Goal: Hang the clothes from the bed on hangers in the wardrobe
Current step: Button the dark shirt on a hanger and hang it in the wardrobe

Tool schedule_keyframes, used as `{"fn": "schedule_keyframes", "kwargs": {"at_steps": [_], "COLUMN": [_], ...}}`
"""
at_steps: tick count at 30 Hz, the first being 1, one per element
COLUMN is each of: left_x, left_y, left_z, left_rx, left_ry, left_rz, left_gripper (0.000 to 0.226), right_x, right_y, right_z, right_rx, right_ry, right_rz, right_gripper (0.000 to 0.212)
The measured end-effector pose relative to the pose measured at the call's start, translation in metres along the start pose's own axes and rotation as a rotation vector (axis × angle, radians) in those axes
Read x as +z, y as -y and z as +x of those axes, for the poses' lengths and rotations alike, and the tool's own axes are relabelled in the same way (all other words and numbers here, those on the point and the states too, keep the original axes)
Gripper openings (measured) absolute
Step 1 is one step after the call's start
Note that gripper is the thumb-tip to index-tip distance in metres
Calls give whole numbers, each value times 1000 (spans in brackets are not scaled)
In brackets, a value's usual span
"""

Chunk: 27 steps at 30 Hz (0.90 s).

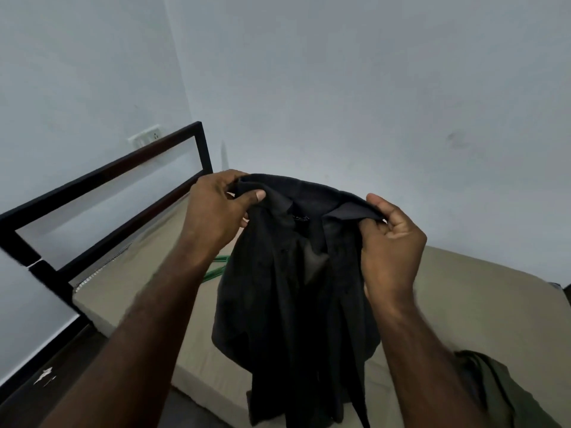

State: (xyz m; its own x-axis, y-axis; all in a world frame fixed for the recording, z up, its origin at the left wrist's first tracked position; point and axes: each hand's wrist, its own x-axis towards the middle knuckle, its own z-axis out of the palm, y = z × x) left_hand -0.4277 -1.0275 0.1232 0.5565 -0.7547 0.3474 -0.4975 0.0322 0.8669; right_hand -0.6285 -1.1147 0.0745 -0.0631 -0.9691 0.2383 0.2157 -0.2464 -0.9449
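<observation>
**Above the bed (463, 304): black shirt (293, 304) held up at the collar by both hands**

1. Left hand (216, 208). Fingers curled, with the thumb laid flat on top of the cloth. It pinches one end of the shirt's collar. The forearm reaches in from the lower left.

2. Right hand (392, 242). Fingers curled inward, thumb raised. It grips the other end of the collar, level with the left hand and well apart from it. The collar is stretched between the two.

3. Black shirt. It is collared, with the open neck and front placket facing the camera. It hangs from the two hands in loose folds, and the lower part runs out of the bottom of the view. Whether any of it touches the mattress cannot be told.

4. Green hanger (216, 270). It lies on the bed beyond the shirt. Only a small part shows, between the left forearm and the shirt's edge.

5. Olive garment (500, 393). It is bunched at the lower right, beside the right forearm.

6. Bed. It has a tan cover, with one corner set into the corner of the room.

7. Black metal rail (108, 171). It forms an open rectangle along the left side of the bed.

8. White socket plate (145, 139). It sits on the wall (340, 88) just behind the rail. The wall is pale grey.
</observation>
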Motion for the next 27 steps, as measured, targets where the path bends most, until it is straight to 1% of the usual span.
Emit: {"fn": "schedule_keyframes", "kwargs": {"at_steps": [3, 5, 6, 8, 9, 10, 11, 13, 15, 17, 19, 21, 23, 25, 26, 27], "left_x": [14, 37, 50, 77, 88, 99, 106, 121, 131, 135, 132, 132, 135, 139, 142, 146], "left_y": [45, 82, 101, 146, 168, 194, 221, 281, 338, 385, 422, 448, 467, 476, 483, 489], "left_z": [87, 152, 182, 224, 233, 234, 227, 187, 122, 53, -5, -48, -80, -105, -115, -126], "left_rx": [-31, -25, -36, -105, -149, -204, -253, -385, -574, -792, -974, -1112, -1189, -1242, -1263, -1273], "left_ry": [75, 97, 115, 190, 227, 255, 266, 315, 437, 559, 618, 637, 616, 573, 557, 553], "left_rz": [122, 178, 214, 274, 270, 249, 231, 243, 293, 329, 343, 359, 392, 390, 376, 357], "left_gripper": [7, 10, 19, 44, 53, 57, 57, 49, 46, 50, 55, 64, 78, 91, 94, 93], "right_x": [50, 87, 106, 134, 138, 138, 131, 104, 68, 30, -4, -33, -57, -73, -78, -84], "right_y": [-46, -82, -102, -148, -168, -193, -216, -265, -307, -343, -371, -401, -430, -452, -463, -474], "right_z": [54, 103, 126, 160, 168, 171, 167, 142, 104, 62, 26, -2, -27, -48, -55, -62], "right_rx": [-4, -55, -52, 19, 49, 96, 153, 325, 530, 738, 902, 988, 1032, 1048, 1052, 1082], "right_ry": [-36, 16, 80, 263, 324, 357, 367, 364, 362, 373, 401, 434, 407, 327, 258, 157], "right_rz": [-122, -342, -454, -629, -702, -750, -782, -840, -892, -943, -981, -982, -973, -921, -888, -857], "right_gripper": [38, 43, 52, 69, 71, 71, 68, 63, 60, 54, 49, 46, 55, 62, 65, 73]}}
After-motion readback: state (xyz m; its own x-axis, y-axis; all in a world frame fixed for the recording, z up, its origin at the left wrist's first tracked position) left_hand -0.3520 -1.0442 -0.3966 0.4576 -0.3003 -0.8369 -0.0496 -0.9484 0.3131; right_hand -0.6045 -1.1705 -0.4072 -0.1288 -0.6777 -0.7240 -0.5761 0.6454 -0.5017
